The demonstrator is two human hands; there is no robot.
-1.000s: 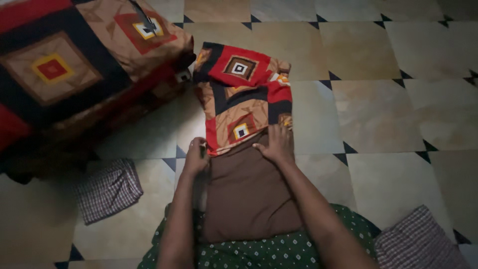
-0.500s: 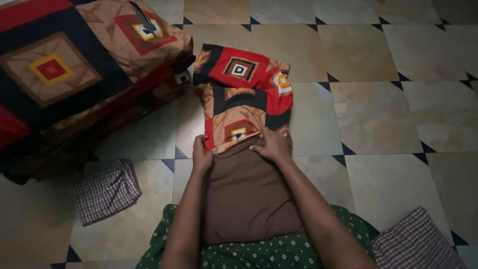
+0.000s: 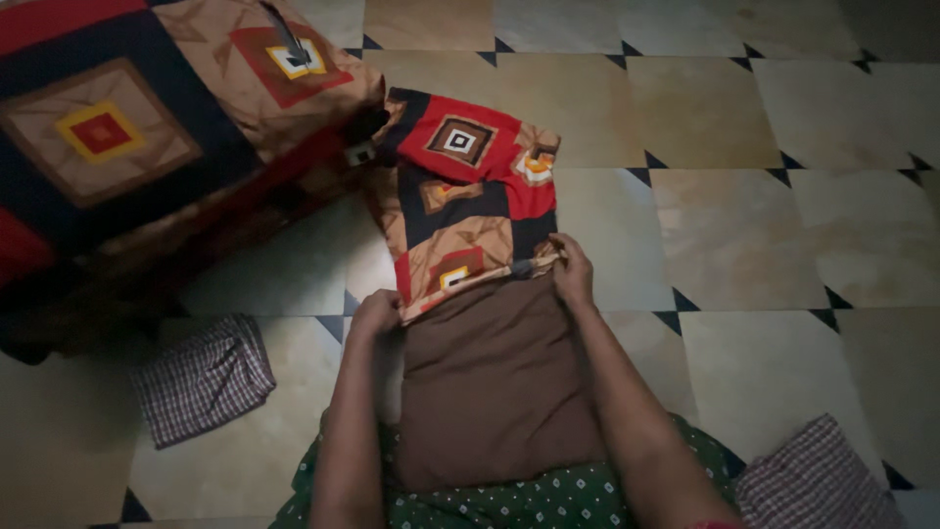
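The open edge of the patterned pillowcase (image 3: 468,196) had been drawn further down the brown pillow (image 3: 494,382) than half a second before, and the two hands were set wider apart, at the outer corners of the opening rather than close together near its middle. From this it was judged that the cover was being worked on along the pillow, with most of the brown fabric not yet covered. The left hand (image 3: 375,315) was closed over the cover's left corner, and the right hand (image 3: 571,270) was pinched shut on the right corner, fingers curled under the hem. The pillow was laid lengthwise on the tiled floor (image 3: 764,245), its near end resting on the green dotted garment (image 3: 529,500) over the lap, its far end inside the cover. To the left, a bed with a matching patterned spread (image 3: 127,127) was seen, the cover's far corner touching it. A folded checked cloth (image 3: 204,377) lay on the floor at the left, another checked cloth (image 3: 818,480) at the lower right. Nothing was seen across the pillow itself.
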